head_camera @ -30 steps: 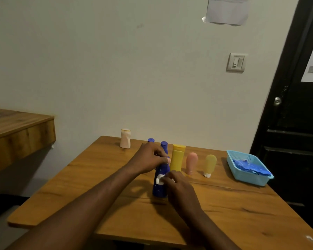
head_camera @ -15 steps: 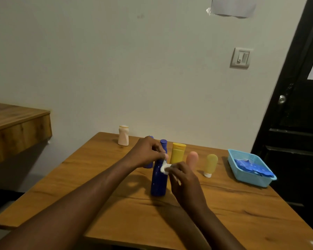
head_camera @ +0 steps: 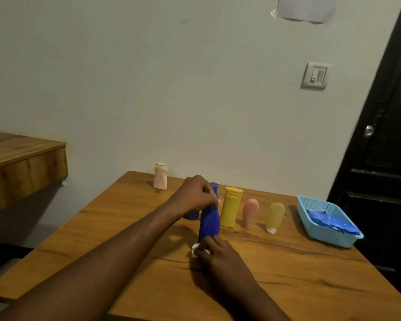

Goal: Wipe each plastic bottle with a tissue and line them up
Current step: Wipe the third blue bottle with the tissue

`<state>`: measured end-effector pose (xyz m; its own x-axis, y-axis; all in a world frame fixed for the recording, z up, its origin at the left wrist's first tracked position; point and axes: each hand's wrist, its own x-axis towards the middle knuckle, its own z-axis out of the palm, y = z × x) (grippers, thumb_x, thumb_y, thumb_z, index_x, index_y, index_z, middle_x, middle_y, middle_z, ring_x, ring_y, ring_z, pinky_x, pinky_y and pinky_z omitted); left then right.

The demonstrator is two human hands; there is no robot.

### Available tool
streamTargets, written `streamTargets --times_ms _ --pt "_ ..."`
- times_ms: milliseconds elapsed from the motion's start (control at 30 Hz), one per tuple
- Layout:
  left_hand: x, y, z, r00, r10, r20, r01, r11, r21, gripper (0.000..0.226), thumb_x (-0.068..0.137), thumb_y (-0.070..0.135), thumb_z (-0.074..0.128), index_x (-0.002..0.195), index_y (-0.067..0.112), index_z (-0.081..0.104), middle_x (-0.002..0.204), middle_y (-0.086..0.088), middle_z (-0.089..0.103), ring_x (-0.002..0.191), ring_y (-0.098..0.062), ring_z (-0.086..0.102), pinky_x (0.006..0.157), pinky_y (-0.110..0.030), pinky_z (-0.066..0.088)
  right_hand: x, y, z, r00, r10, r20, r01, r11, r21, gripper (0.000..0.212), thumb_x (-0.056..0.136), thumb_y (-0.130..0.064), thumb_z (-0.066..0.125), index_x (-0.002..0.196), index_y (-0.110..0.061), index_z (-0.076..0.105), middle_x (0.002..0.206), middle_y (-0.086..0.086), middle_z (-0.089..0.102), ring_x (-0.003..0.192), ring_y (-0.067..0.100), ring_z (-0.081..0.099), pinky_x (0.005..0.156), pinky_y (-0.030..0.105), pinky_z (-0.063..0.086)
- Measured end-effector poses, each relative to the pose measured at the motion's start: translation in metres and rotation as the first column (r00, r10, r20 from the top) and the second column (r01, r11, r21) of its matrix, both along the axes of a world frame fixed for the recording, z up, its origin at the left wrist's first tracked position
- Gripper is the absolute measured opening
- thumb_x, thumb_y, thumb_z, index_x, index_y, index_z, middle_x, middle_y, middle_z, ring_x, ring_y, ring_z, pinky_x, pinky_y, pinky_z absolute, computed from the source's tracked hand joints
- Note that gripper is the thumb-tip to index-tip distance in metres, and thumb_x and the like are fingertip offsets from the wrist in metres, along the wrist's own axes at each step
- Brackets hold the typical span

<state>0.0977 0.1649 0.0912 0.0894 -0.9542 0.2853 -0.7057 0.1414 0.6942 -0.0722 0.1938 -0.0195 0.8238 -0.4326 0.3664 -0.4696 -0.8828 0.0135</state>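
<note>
Dropping from the bottle's upper body half a second ago, the right hand (head_camera: 214, 251) is now working at the foot of the tall blue bottle (head_camera: 208, 224), its curled fingers clutching the tissue (head_camera: 195, 250) against the bottle's base. Only a small white wad of the tissue is showing at the hand's left edge, the rest being buried in the fingers, and the same hand is hiding the spot where the bottle is meeting the table (head_camera: 299, 274). The left hand (head_camera: 196, 195) is gripping the bottle around its neck from above, covering the neck so that just a strip of the cap is peeking out to the right of the knuckles. The bottle is standing upright between the two hands, near the middle of the table and just in front of the row. A second blue bottle (head_camera: 191, 215) is sitting mostly concealed behind the left wrist, its shape hard to make out. To the right a yellow bottle (head_camera: 229, 208), a pink tube (head_camera: 250, 213) and a tan tube (head_camera: 274, 216) are standing side by side, apart from one another, while a pale bottle (head_camera: 160, 176) is standing alone near the far left corner. A light blue basket (head_camera: 329, 239) at the right edge is holding blue packets (head_camera: 331, 221) whose markings are too dim to read. Both forearms are being cut off by the bottom of the picture, and a sheet of paper (head_camera: 306, 8) on the wall is being cropped by the top.
</note>
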Motion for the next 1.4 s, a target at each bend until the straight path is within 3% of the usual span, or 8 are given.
streamTargets --times_ms 233,433,667,867,967,1100,1200,1400 --pt "0.003 -0.002 0.001 1.000 0.006 0.005 -0.006 1.000 0.003 0.007 0.080 0.020 0.083 0.081 0.015 0.079 0.086 0.002 0.075 0.085 -0.014 0.070 0.074 -0.025 0.053 -0.013 0.003 0.009 1.000 0.014 0.012 -0.015 0.994 0.108 0.025 0.098 -0.034 0.058 0.122 -0.032 0.060 0.124 -0.011 0.053 0.108 0.005 0.054 0.098 0.028 0.049" --pt "0.003 -0.001 0.001 1.000 0.009 0.003 -0.009 1.000 -0.002 0.007 0.078 0.019 0.085 0.074 0.016 0.081 0.076 0.005 0.075 0.078 -0.011 0.071 0.071 -0.030 0.057 -0.013 -0.017 0.033 0.917 -0.149 0.370 0.121 0.988 0.100 0.049 0.078 -0.006 0.080 0.123 -0.021 0.065 0.119 0.002 0.062 0.102 0.014 0.064 0.073 0.020 0.058" --pt "-0.001 0.002 0.001 1.000 0.028 0.006 -0.028 1.000 -0.002 0.006 0.077 0.021 0.085 0.076 0.016 0.081 0.081 0.004 0.076 0.082 -0.011 0.071 0.072 -0.029 0.057 0.003 -0.010 0.019 0.984 -0.126 0.124 0.128 0.992 -0.010 0.062 0.066 -0.020 0.090 0.123 -0.026 0.066 0.115 -0.005 0.060 0.097 0.012 0.061 0.073 0.020 0.052" --pt "-0.003 0.003 0.000 0.999 0.032 -0.001 -0.032 0.999 0.006 0.008 0.077 0.022 0.084 0.079 0.016 0.079 0.087 0.003 0.075 0.084 -0.014 0.070 0.068 -0.024 0.050 -0.005 0.018 0.006 0.986 -0.089 0.138 0.076 0.992 0.099 0.026 0.096 -0.039 0.055 0.121 -0.034 0.060 0.120 -0.014 0.051 0.102 0.001 0.043 0.088 0.019 0.040" --pt "-0.005 0.006 0.001 1.000 0.029 -0.007 -0.029 1.000 0.006 0.008 0.078 0.021 0.084 0.081 0.015 0.080 0.087 0.003 0.075 0.084 -0.013 0.070 0.066 -0.021 0.046 -0.007 0.018 0.017 0.975 -0.125 0.185 0.096 0.983 0.159 0.023 0.092 -0.035 0.065 0.114 -0.034 0.064 0.118 -0.015 0.053 0.102 0.003 0.050 0.087 0.021 0.047" --pt "-0.007 0.008 0.003 0.999 0.032 -0.010 -0.032 0.999 0.005 0.008 0.079 0.021 0.084 0.081 0.014 0.081 0.086 0.003 0.076 0.082 -0.010 0.069 0.061 -0.018 0.042 -0.004 -0.002 0.026 0.946 -0.150 0.287 0.140 0.989 0.055 0.049 0.065 -0.010 0.090 0.109 -0.020 0.070 0.111 0.001 0.065 0.095 0.016 0.065 0.072 0.024 0.058" --pt "-0.009 0.009 0.004 0.999 0.036 -0.010 -0.036 0.999 0.008 0.009 0.079 0.021 0.085 0.081 0.014 0.081 0.084 0.004 0.075 0.079 -0.009 0.068 0.060 -0.018 0.042 0.002 -0.007 0.025 0.963 -0.139 0.230 0.141 0.990 0.005 0.056 0.062 -0.016 0.092 0.113 -0.023 0.070 0.113 -0.003 0.064 0.096 0.014 0.063 0.074 0.023 0.056" --pt "-0.010 0.012 0.007 1.000 0.016 -0.003 -0.016 0.999 0.033 0.010 0.080 0.019 0.084 0.086 0.013 0.078 0.088 0.004 0.073 0.079 -0.009 0.066 0.060 -0.016 0.041 -0.005 0.010 -0.006 0.992 -0.094 0.083 0.084 0.990 0.116 0.031 0.096 -0.039 0.057 0.128 -0.037 0.057 0.122 -0.017 0.049 0.108 0.002 0.045 0.090 0.021 0.044"
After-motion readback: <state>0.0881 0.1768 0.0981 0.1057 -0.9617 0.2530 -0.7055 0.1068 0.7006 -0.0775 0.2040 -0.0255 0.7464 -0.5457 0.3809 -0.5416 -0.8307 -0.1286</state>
